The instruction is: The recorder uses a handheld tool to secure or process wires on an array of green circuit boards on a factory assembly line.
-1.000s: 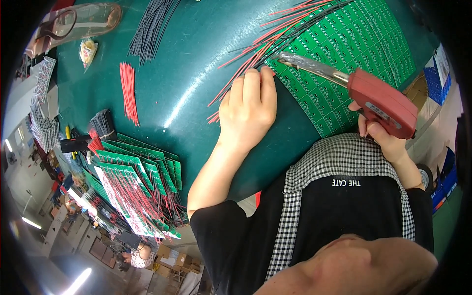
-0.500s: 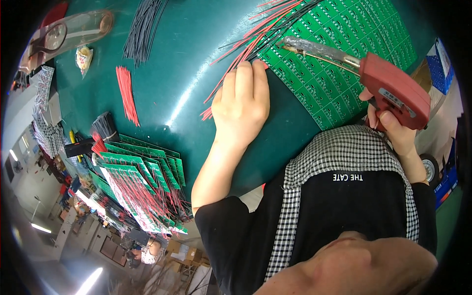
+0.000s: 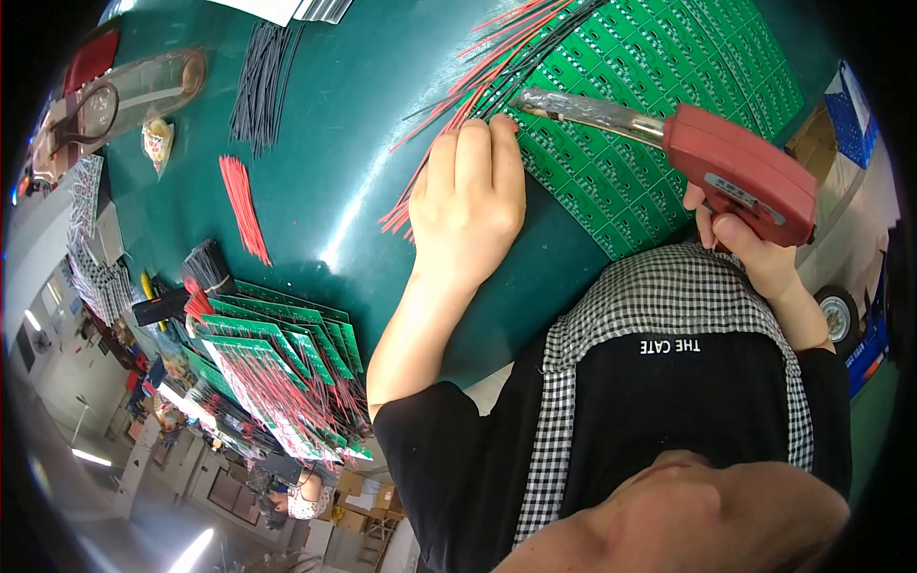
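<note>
My right hand (image 3: 750, 248) grips the handle of a red soldering gun (image 3: 745, 172). The gun's long metal barrel points left, its tip over the edge of a green circuit board panel (image 3: 630, 134), close to my left fingertips. With fingers bent and drawn together, my left hand (image 3: 468, 205) rests at that edge, and the fingertips appear pinched on a thin wire; the grip itself is mostly hidden. Loose red wires (image 3: 458, 91) and black wires (image 3: 544, 48) fan out beside and beyond the hand, partly lying over the panel.
On the green tabletop (image 3: 334, 172) lie a bundle of black wires (image 3: 263, 86), a bundle of red wires (image 3: 245, 210) and a small packet (image 3: 158, 143). Stacked boards with wires attached (image 3: 287, 372) stand at the left edge. A person (image 3: 301, 497) is in the background.
The soldering gun has shifted left, bringing its tip nearer my left fingertips. My left hand stays in nearly the same place. The view has tilted slightly, showing white sheets at the top.
</note>
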### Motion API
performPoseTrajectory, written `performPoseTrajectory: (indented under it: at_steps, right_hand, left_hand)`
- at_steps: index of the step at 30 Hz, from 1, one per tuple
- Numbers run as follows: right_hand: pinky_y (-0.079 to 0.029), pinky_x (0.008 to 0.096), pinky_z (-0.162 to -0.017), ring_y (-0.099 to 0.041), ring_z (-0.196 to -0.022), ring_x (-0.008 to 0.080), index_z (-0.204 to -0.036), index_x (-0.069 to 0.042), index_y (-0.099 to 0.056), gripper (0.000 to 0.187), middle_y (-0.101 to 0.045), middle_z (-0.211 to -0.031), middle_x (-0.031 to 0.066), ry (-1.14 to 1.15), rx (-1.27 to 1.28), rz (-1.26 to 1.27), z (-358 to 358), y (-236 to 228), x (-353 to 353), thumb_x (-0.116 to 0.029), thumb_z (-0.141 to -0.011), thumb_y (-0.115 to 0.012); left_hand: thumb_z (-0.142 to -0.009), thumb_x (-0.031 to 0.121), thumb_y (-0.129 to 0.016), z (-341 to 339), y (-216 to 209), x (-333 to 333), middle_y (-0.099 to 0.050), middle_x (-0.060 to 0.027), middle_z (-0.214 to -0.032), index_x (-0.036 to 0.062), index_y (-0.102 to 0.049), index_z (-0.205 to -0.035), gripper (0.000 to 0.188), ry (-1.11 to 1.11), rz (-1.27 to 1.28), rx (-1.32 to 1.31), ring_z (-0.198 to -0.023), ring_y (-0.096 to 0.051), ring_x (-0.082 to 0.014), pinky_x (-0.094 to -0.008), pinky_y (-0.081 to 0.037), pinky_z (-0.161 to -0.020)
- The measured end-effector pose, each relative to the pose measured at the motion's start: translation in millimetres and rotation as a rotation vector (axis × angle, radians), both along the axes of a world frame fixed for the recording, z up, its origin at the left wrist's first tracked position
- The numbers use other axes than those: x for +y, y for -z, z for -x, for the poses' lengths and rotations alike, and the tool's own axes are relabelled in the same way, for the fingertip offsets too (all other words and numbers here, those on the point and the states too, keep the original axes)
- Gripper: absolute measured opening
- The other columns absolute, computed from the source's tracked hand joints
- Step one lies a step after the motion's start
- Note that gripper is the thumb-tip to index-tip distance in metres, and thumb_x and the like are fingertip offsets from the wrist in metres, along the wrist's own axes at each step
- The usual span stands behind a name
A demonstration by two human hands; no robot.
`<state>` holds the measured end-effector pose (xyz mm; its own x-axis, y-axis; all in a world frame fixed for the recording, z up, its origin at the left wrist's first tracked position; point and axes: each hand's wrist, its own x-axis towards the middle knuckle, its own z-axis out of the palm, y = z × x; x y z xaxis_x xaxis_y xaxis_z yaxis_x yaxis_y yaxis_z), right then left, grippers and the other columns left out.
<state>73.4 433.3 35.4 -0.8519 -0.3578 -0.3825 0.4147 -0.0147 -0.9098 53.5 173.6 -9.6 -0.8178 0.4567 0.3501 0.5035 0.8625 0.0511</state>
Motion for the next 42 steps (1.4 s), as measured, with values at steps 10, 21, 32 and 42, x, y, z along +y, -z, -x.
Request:
performPoseTrajectory:
  at_steps: [10, 21, 32, 42]
  right_hand:
    - [-0.037, 0.0228, -0.051, -0.046, -0.058, 0.0108, -0.116, 0.004, -0.043, 0.048, -0.051, -0.075, 0.0064, -0.06, 0.035, -0.12, -1, 11, 2, -0.025, -0.082, -0.059]
    - [-0.045, 0.0234, -0.061, -0.054, -0.075, 0.0114, -0.122, -0.001, -0.043, 0.045, -0.056, -0.11, 0.014, 0.032, 0.098, 0.08, -6, 6, 2, -0.004, -0.08, -0.059]
    - [-0.043, 0.0208, -0.055, -0.05, -0.064, 0.0085, -0.119, 0.001, -0.045, 0.04, -0.058, -0.103, 0.0153, 0.066, 0.086, 0.052, 1, 0, 5, -0.007, -0.081, -0.057]
    - [-0.043, 0.0199, -0.055, -0.049, -0.064, 0.0074, -0.117, 0.0, -0.048, 0.039, -0.059, -0.098, 0.0119, 0.086, 0.068, 0.034, 5, 1, 8, -0.007, -0.081, -0.058]
  left_hand:
    - [-0.068, 0.004, -0.057, 1, 0, 1, -0.053, -0.0087, -0.081, -0.0023, -0.058, -0.088, 0.021, -0.006, 0.025, -0.019, -0.07, -0.053, -0.0177, -0.024, -0.047, -0.057]
    - [-0.067, 0.005, -0.056, -2, 1, 2, -0.053, -0.0089, -0.082, -0.0028, -0.057, -0.088, 0.023, 0.001, 0.005, -0.024, -0.072, -0.052, -0.0177, -0.0244, -0.047, -0.059]
    - [-0.069, 0.007, -0.059, 2, -6, 4, -0.054, -0.0061, -0.081, -0.0001, -0.059, -0.088, 0.02, -0.019, 0.079, -0.015, -0.07, -0.052, -0.0158, -0.0235, -0.046, -0.054]
    - [-0.071, 0.006, -0.06, 5, -19, 12, -0.051, -0.0042, -0.076, 0.0001, -0.058, -0.086, 0.017, 0.016, 0.027, 0.011, -0.067, -0.052, -0.0149, -0.0233, -0.043, -0.053]
